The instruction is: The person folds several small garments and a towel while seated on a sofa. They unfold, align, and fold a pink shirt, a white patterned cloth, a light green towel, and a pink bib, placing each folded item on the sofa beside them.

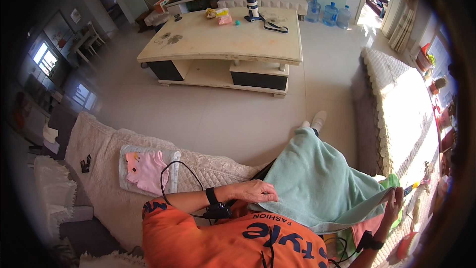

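Observation:
A pale green cloth point(312, 178), towel-like or a small blanket, lies spread over my lap and legs. My left hand point(258, 191) rests at its near left edge, fingers curled on the fabric. Out to the right, my right hand point(395, 203) grips the cloth's right edge and holds it raised. Beneath that edge a salmon-pink cloth point(366, 229) and a bright green item point(391, 181) show partly. To my left on the sofa, a folded pink garment with a printed figure point(148, 171) lies on a folded light grey cloth point(174, 156).
The sofa point(104, 193) has a quilted cream cover. Ahead stands a cream coffee table point(223, 46) with a bottle point(252, 8) and strap. At right is another covered seat point(401, 100) beside potted plants. A black cable point(162, 180) loops by my left arm.

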Motion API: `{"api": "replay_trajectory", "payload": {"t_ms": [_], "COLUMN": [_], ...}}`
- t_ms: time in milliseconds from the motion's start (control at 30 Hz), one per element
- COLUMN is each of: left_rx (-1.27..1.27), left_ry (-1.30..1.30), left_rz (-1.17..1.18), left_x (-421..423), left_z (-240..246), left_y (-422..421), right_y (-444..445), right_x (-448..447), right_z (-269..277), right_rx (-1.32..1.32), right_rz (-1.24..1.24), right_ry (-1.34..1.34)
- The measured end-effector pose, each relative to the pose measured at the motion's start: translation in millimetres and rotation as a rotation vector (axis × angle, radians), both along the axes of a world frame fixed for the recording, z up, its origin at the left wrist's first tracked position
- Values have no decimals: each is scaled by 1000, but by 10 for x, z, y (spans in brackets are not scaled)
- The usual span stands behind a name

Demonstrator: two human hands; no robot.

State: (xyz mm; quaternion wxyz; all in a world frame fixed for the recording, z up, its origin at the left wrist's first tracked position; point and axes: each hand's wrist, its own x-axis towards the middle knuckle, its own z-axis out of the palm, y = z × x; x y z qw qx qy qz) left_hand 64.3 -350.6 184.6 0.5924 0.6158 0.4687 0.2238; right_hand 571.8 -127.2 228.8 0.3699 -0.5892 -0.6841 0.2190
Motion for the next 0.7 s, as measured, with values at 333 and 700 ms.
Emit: {"api": "replay_trajectory", "payload": {"t_ms": [333,700], "left_rx": [185,414], "left_ry": [-81,311], "left_rz": [-130,363], "left_x": [747,282], "left_z": [246,213], "left_y": [481,670], "right_y": [328,1194], "right_x": [-336,-223], "right_z": [1270,1664], "right_rx": [36,185], "right_rz": [134,233], "right_ry": [275,402]}}
